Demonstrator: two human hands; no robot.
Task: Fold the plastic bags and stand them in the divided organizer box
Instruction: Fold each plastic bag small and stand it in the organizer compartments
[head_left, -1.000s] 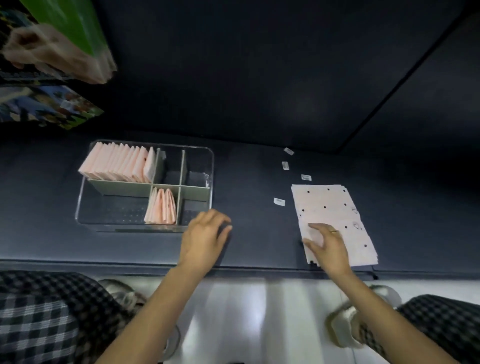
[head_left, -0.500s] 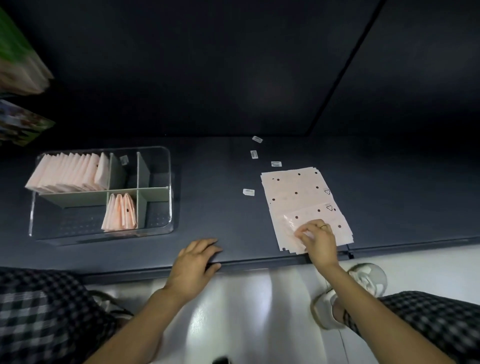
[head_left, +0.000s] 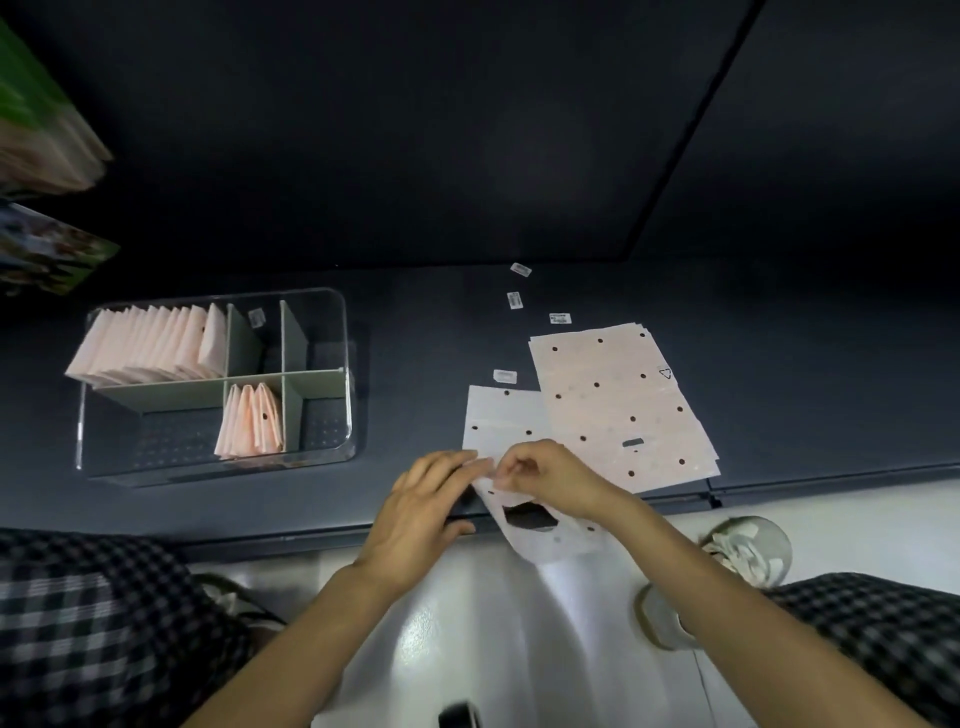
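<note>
A stack of flat pink dotted plastic bags (head_left: 618, 405) lies on the dark table. One bag (head_left: 506, 421) lies pulled off to the stack's left, its handle end hanging over the table's front edge. My right hand (head_left: 545, 478) pinches this bag near its middle. My left hand (head_left: 426, 504) lies flat beside it, fingertips touching the bag's edge. The clear divided organizer box (head_left: 345, 364) stands at the left, with a row of folded bags (head_left: 150, 340) in its back left compartment and three folded bags (head_left: 252, 421) in the front middle one.
Several small white labels (head_left: 514, 300) lie on the table behind the stack. Colourful packages (head_left: 41, 249) sit at the far left. The table's front edge runs just under my hands; white floor, my shoes and checked trousers are below.
My right hand has drawn one bag off the stack toward the left and front edge. My left hand has come right from the table edge onto that bag.
</note>
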